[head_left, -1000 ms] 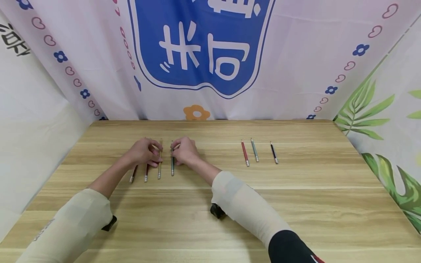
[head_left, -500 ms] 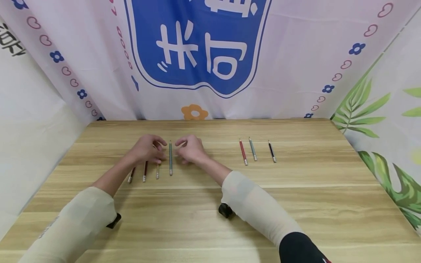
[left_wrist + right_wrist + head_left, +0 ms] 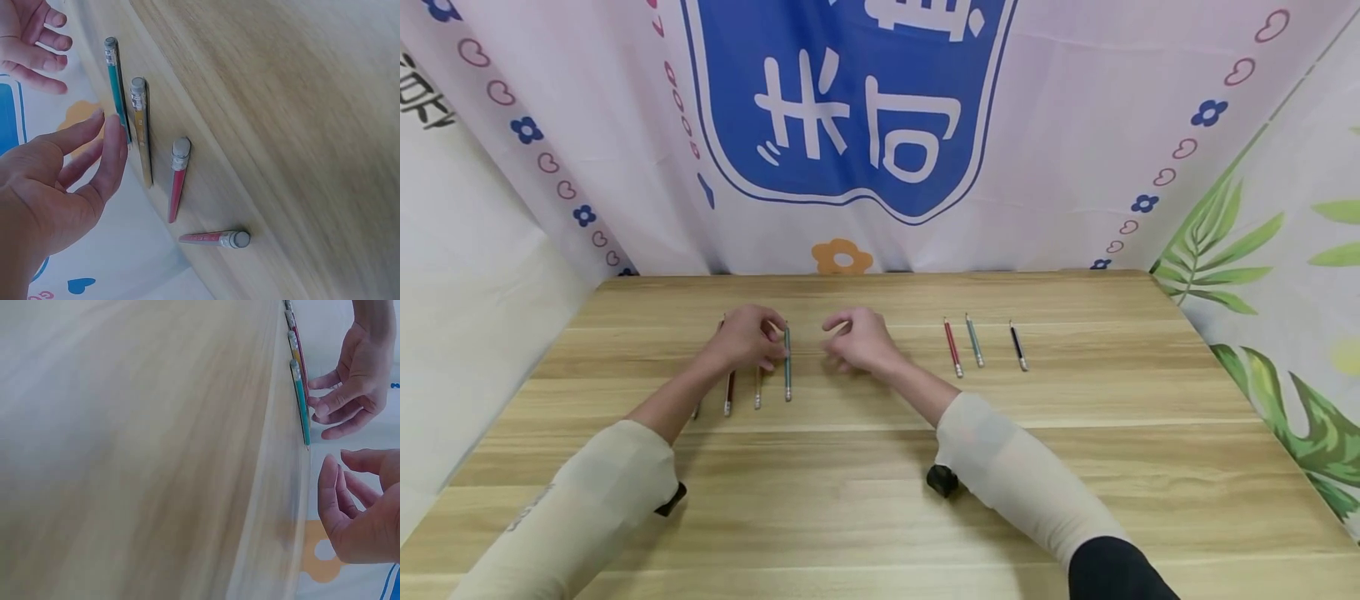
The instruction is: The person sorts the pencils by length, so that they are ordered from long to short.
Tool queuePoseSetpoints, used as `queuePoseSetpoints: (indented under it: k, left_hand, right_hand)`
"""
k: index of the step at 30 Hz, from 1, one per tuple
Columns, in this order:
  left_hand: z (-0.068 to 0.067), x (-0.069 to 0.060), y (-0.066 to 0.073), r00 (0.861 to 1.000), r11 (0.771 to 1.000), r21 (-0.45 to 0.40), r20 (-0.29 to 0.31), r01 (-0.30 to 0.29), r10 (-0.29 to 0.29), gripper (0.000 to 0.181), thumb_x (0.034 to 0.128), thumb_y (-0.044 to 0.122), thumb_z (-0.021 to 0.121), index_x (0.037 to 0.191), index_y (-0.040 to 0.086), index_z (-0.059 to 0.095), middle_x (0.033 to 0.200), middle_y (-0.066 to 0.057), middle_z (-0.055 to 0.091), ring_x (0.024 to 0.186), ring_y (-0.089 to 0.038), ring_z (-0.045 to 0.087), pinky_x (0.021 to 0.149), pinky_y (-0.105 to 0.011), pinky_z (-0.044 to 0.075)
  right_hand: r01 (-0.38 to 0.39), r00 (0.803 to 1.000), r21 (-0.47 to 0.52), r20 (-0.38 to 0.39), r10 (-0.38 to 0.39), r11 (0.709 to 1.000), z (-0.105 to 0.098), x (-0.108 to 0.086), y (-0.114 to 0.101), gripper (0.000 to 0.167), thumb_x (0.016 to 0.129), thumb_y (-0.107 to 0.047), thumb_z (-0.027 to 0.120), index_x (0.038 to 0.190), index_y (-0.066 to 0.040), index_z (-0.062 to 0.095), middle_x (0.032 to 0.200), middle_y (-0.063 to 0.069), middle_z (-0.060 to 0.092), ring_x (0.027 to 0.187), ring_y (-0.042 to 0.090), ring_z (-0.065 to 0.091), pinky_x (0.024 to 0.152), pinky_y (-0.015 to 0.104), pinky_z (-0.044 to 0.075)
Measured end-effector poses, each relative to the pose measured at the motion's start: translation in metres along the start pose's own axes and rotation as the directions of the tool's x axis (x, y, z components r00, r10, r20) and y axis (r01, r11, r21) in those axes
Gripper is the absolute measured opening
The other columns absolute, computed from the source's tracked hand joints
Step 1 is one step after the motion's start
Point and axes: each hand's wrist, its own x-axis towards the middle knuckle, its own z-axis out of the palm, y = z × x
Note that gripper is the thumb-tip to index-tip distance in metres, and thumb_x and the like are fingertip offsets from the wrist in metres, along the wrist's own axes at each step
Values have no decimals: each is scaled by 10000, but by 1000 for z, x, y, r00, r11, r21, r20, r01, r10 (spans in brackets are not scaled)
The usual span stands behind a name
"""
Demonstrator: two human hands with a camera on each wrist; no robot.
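In the head view my left hand [image 3: 747, 337] is over a row of pencils, its fingertips beside the teal pencil [image 3: 787, 367]. The left wrist view shows its thumb and fingers loosely bent near that pencil, without a visible pinch. Left of the teal one lie a yellow pencil [image 3: 141, 134], a dark red pencil [image 3: 177, 187] and another reddish pencil [image 3: 206, 239], erasers towards me, partly covered by the hand in the head view. My right hand [image 3: 861, 340] hovers to the right of the row, fingers loosely bent, holding nothing.
Farther right on the wooden table [image 3: 865, 483] lie a red pencil [image 3: 952, 346], a light blue pencil [image 3: 974, 340] and a dark pencil [image 3: 1018, 345]. A printed curtain [image 3: 1060, 150] hangs behind the table's back edge.
My right hand has let go of the teal pencil and moved right, away from it. My left hand has shifted right, from the yellow pencil to the teal one.
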Motion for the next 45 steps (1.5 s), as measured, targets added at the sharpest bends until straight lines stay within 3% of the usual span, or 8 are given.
queuePoseSetpoints:
  k: [10, 20, 26, 30, 40, 45]
  left_hand:
    - [4, 2, 0, 1000, 999, 28, 4, -23, 23, 402, 865, -116, 756, 1216, -203, 580, 872, -166, 570, 598, -203, 690, 610, -331, 660]
    - [5, 6, -1, 999, 999, 11, 21, -45, 45, 412, 842, -131, 764, 1194, -228, 574, 853, -160, 561, 578, -174, 684, 596, -331, 658]
    - [6, 9, -1, 999, 999, 20, 23, -32, 31, 424, 845, -123, 769, 1209, -221, 574, 861, -160, 566, 565, -163, 677, 588, -329, 656]
    - [7, 10, -3, 1000, 999, 41, 18, -23, 23, 416, 848, -107, 778, 1207, -202, 590, 861, -151, 573, 554, -146, 671, 578, -315, 652]
    - [7, 10, 0, 1000, 998, 65, 18, -19, 18, 418, 861, -82, 781, 1216, -194, 591, 862, -146, 578, 578, -159, 678, 585, -308, 651]
    - [5, 9, 4, 1000, 997, 70, 20, -10, 9, 430, 871, -67, 780, 1237, -183, 586, 870, -141, 574, 609, -175, 671, 610, -313, 654]
  right_hand:
    - [-3, 1000, 26, -17, 3, 1000, -21, -4, 9, 329, 922, 16, 741, 1243, 53, 678, 985, 235, 731, 720, 281, 707, 576, 318, 640]
    - [0, 999, 4, -36, 0, 1000, -46, -11, 11, 342, 919, 41, 723, 1258, 52, 677, 977, 218, 725, 826, 384, 722, 618, 355, 657]
    - [-7, 997, -8, -76, 6, 1000, -64, -15, 14, 344, 909, 29, 743, 1249, 44, 691, 902, 129, 708, 776, 293, 713, 589, 299, 642]
    - [-32, 995, -10, -96, 30, 999, -79, -18, 16, 351, 921, 18, 737, 1268, 32, 685, 941, 136, 704, 850, 361, 722, 585, 269, 634]
    - [-42, 989, -35, -142, 37, 999, -111, -24, 21, 358, 926, 14, 714, 1279, 51, 666, 1017, 171, 709, 929, 383, 713, 729, 386, 671]
    - [-50, 988, -31, -150, 45, 998, -121, -27, 27, 359, 929, 23, 714, 1281, 67, 654, 997, 173, 706, 858, 330, 702, 688, 361, 668]
